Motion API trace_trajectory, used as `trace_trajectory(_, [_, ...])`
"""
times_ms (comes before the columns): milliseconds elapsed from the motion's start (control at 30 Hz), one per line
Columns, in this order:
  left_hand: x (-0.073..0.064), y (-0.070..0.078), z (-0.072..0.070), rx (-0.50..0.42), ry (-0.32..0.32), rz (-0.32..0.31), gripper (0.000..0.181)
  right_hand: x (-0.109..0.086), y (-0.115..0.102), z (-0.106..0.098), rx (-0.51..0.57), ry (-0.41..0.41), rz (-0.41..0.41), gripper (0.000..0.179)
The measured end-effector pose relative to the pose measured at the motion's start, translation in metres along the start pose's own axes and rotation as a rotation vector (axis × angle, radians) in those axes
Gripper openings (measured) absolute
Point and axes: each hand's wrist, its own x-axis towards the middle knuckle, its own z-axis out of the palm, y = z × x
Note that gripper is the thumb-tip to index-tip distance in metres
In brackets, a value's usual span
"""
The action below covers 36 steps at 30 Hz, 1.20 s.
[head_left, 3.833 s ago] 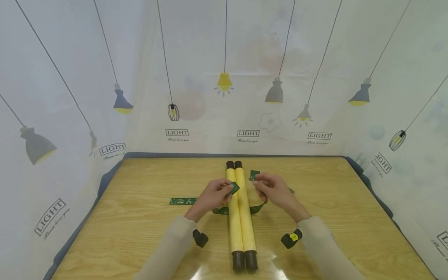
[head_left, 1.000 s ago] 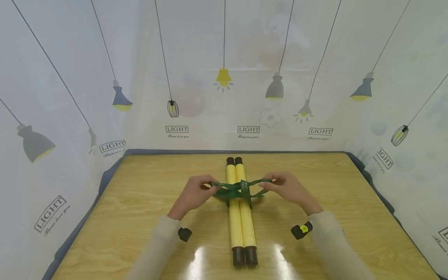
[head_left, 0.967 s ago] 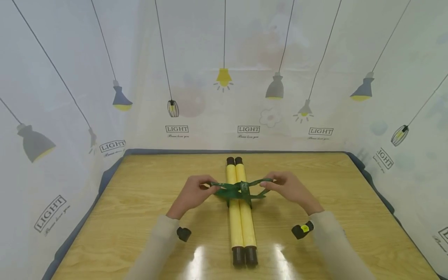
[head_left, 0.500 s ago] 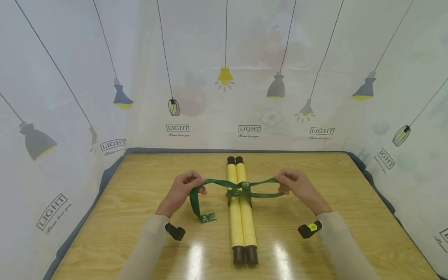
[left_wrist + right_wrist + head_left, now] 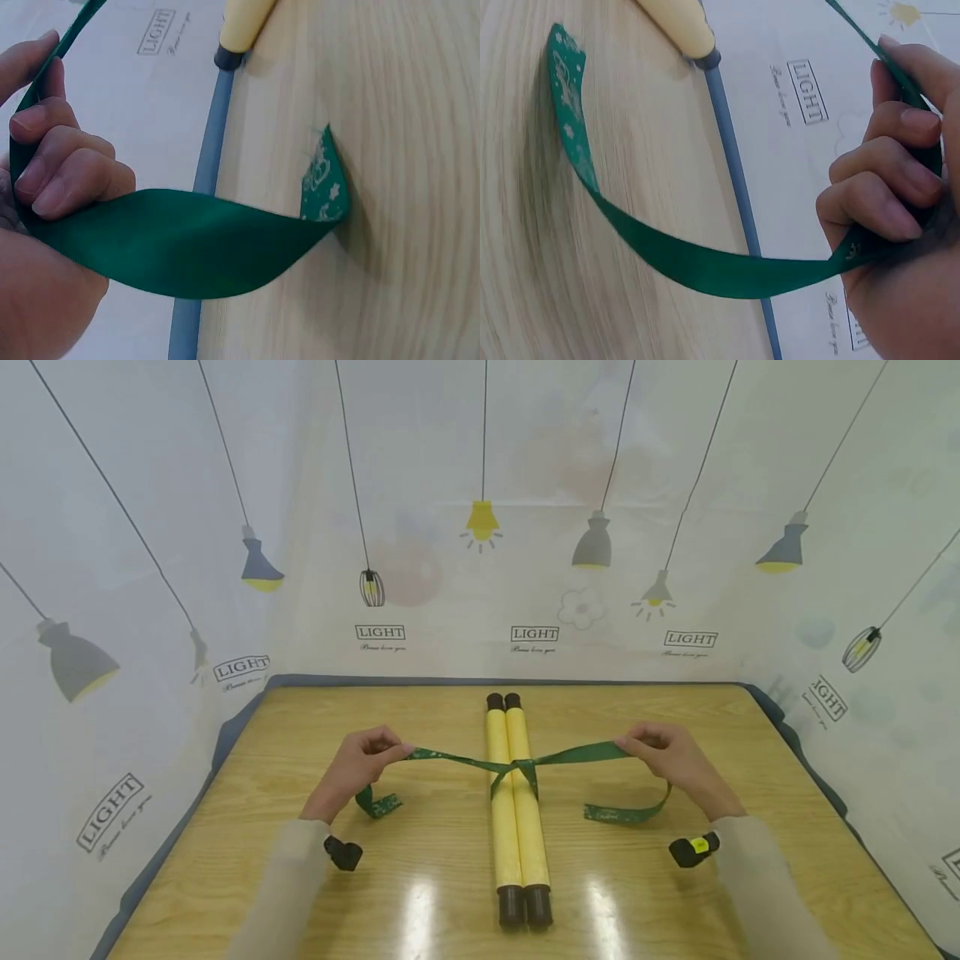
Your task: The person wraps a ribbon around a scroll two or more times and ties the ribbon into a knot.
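Observation:
Two yellow rolls [image 5: 514, 810] with dark end caps lie side by side down the middle of the wooden table [image 5: 660, 893]. A green ribbon [image 5: 577, 753] is knotted around them [image 5: 516, 768]. My left hand [image 5: 362, 757] grips one ribbon end, pulled out to the left; the tail [image 5: 378, 804] curls onto the table. My right hand [image 5: 662, 750] grips the other end, pulled out to the right, with its tail [image 5: 626, 813] looping down. In the left wrist view curled fingers [image 5: 66, 161] hold the ribbon [image 5: 187, 244]. In the right wrist view fingers [image 5: 889, 191] clutch the ribbon [image 5: 705, 266].
White curtain walls printed with lamps and "LIGHT" close in the table on three sides. A blue-grey edge [image 5: 225, 739] rims the table. Black wrist cameras [image 5: 343, 853] [image 5: 693, 848] sit below both hands. Glare patches lie near the front edge.
Both hands have moved apart, left going left and right going right. The ribbon has drawn taut and the loose loops over the rolls have closed into a small knot.

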Motion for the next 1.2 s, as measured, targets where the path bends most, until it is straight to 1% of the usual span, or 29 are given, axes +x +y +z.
trace_trajectory(33, [-0.001, -0.002, -0.003, 0.028, 0.001, -0.001, 0.036, -0.001, 0.002, -0.002, -0.03, 0.007, 0.005, 0.045])
trace_trajectory(133, [-0.003, -0.006, -0.01, 0.071, -0.002, -0.016, 0.035, -0.004, 0.005, -0.009, -0.121, 0.018, 0.006, 0.046])
trace_trajectory(200, [-0.003, -0.01, -0.014, 0.092, -0.006, -0.029, 0.035, -0.005, 0.009, -0.014, -0.155, 0.023, 0.01, 0.046])
trace_trajectory(333, [-0.005, -0.02, -0.022, 0.131, -0.007, -0.056, 0.036, -0.007, 0.015, -0.018, -0.166, 0.016, 0.027, 0.047])
trace_trajectory(500, [-0.01, -0.033, -0.034, 0.195, 0.014, -0.075, 0.039, -0.007, 0.024, -0.017, -0.173, 0.004, 0.045, 0.05])
trace_trajectory(633, [-0.014, -0.041, -0.041, 0.222, 0.026, -0.093, 0.042, -0.007, 0.029, -0.016, -0.197, 0.001, 0.053, 0.052])
trace_trajectory(800, [-0.016, -0.044, -0.044, 0.226, 0.025, -0.116, 0.044, -0.005, 0.038, -0.014, -0.216, 0.011, 0.068, 0.052])
trace_trajectory(900, [-0.017, -0.046, -0.043, 0.232, 0.032, -0.151, 0.042, -0.005, 0.045, -0.012, -0.246, 0.008, 0.087, 0.052])
trace_trajectory(1033, [-0.017, -0.052, -0.043, 0.264, 0.032, -0.196, 0.041, -0.006, 0.056, -0.008, -0.273, 0.0, 0.112, 0.051])
trace_trajectory(1200, [-0.02, -0.056, -0.043, 0.317, 0.027, -0.189, 0.037, -0.007, 0.064, -0.005, -0.288, 0.017, 0.088, 0.046])
